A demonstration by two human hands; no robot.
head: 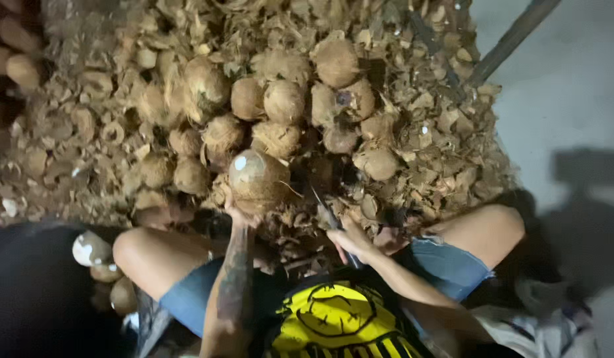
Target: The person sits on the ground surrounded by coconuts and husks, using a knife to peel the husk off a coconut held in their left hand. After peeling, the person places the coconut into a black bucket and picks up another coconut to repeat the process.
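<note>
The left hand (237,211) cups a husked coconut (257,179) from below, raised before the coconut pile (280,106). The right hand (350,238) grips a knife (327,211), blade pointing toward the husk scraps (439,132).

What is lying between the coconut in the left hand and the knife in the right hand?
Head view: only loose husk scraps between coconut and knife.

Coconuts (283,99) on husk heap (439,152) — knees behind.
</note>
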